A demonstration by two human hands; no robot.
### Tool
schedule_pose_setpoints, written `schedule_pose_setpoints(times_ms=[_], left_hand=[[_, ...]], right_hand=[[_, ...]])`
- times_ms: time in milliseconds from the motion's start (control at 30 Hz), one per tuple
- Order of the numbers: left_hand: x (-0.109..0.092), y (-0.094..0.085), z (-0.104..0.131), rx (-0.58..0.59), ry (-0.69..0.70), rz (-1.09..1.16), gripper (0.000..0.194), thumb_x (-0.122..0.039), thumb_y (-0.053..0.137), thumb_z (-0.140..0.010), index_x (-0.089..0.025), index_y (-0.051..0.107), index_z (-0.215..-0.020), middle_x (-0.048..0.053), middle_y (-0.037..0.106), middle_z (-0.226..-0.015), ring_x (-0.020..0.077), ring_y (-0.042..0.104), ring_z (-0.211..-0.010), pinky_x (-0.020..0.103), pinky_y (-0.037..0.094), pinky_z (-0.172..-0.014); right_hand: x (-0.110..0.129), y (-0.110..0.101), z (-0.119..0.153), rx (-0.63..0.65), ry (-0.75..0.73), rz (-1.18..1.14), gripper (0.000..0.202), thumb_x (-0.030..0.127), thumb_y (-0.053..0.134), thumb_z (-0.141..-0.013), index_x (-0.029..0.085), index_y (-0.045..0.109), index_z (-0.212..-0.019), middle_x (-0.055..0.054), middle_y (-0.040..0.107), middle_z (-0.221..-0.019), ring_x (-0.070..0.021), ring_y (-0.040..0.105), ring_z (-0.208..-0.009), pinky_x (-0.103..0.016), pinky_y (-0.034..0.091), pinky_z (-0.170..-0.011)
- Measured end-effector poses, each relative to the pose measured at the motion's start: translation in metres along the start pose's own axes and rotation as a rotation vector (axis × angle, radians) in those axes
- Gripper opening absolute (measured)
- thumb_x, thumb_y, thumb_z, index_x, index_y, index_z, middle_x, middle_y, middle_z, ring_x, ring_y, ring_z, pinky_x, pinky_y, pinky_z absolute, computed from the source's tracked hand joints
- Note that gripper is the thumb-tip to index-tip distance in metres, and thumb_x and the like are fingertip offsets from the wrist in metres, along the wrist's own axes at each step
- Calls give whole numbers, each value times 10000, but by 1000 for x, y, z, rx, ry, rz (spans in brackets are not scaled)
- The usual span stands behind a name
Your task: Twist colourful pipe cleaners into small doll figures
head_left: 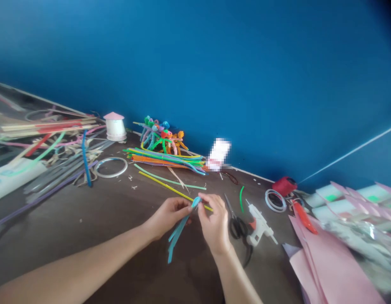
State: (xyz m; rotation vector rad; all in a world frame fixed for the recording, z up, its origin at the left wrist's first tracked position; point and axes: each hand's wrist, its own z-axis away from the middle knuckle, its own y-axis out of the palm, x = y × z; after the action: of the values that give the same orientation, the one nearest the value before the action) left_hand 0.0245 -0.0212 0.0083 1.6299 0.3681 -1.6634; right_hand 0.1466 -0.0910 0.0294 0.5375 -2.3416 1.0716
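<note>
My left hand (170, 216) pinches a small bunch of light-blue pipe cleaners (176, 240) just below their rounded top. The loose ends hang down below that hand. My right hand (214, 219) has its thumb and fingertips closed at the rounded blue top. Behind the hands lie a yellow pipe cleaner (163, 184) and a pale green one (166, 177). Scissors (237, 226) with black handles rest to the right of my right hand, beside a white glue gun (260, 226).
Bundled colourful pipe cleaners (166, 160) and small pipe-cleaner figures (163, 135) lie by the blue wall. A white cup-shaped piece (115, 126) with a pink top stands left of them. Pink sheets (334, 261) and a red spool (284, 185) are at right; sticks and strips (65, 177) clutter the left.
</note>
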Motion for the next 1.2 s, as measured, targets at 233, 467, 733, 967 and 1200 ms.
schedule_pose_setpoints(times_ms=[233,467,733,967,1200], left_hand=[[8,-3,-1,24,53,-64,237,-351,599,-680,-120,602,-626,12,602,-543,126,539,-539,219,402,-552],[14,-4,-2,-22,102,-121,254,-360,579,-696,-120,596,-613,16,603,-541,129,540,-534,221,399,-546],[11,-2,-2,-38,80,-76,257,-369,604,-672,-124,579,-599,3,587,-529,134,555,-540,213,405,-530],[12,-3,-3,-49,111,-80,260,-358,590,-691,-119,568,-588,2,573,-525,122,540,-527,208,396,-532],[11,-3,-2,-32,111,-108,251,-350,590,-693,-121,578,-592,8,583,-542,121,528,-540,213,393,-541]], right_hand=[[0,6,0,-13,-92,166,167,114,480,-758,177,616,-830,-40,605,-748,-174,530,-761,-337,360,-755],[-1,9,0,-7,-132,197,182,120,466,-780,177,635,-814,-39,614,-728,-158,539,-726,-323,345,-735],[1,8,-1,2,-134,198,186,126,467,-781,179,644,-809,-42,618,-723,-159,543,-719,-321,348,-725],[1,7,0,12,-135,186,187,117,469,-782,174,643,-818,-42,616,-725,-159,538,-721,-324,351,-732],[0,8,1,21,-81,137,185,121,472,-773,180,640,-824,-45,617,-751,-168,537,-743,-339,364,-761]])
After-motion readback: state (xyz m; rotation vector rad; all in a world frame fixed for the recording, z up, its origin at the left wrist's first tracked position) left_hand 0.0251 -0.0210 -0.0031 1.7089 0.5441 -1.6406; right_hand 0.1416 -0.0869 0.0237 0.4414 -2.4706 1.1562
